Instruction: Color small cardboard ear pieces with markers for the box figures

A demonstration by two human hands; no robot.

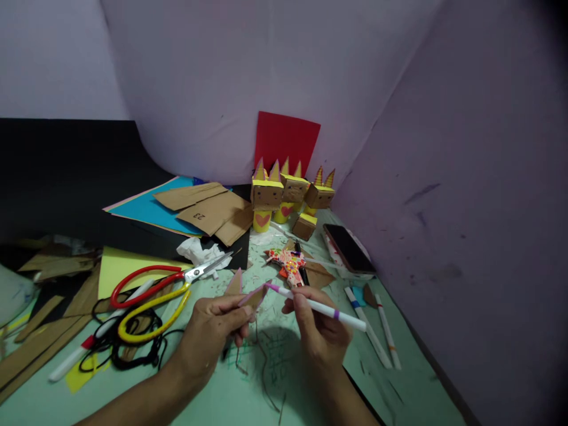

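My left hand (217, 325) pinches a small pointed cardboard piece (254, 298) with purple edging, held above the green table (248, 390). A second pointed piece (234, 284) with a purple edge rises just behind the fingers; whether the hand grips it too I cannot tell. In my right hand (317, 325) is a white felt-tip pen (328, 309) with a purple band. Its purple tip meets the point of the cardboard piece. Behind both hands lies a flower-patterned glue gun (288, 263).
Large scissors (195, 273) with red and yellow handles lie left, over black cord (137, 349). Several box-headed cardboard figures (267, 195) stand at the back beside brown cardboard sheets (208, 212). A phone (348, 248) and more pens (367, 325) lie right, near the wall.
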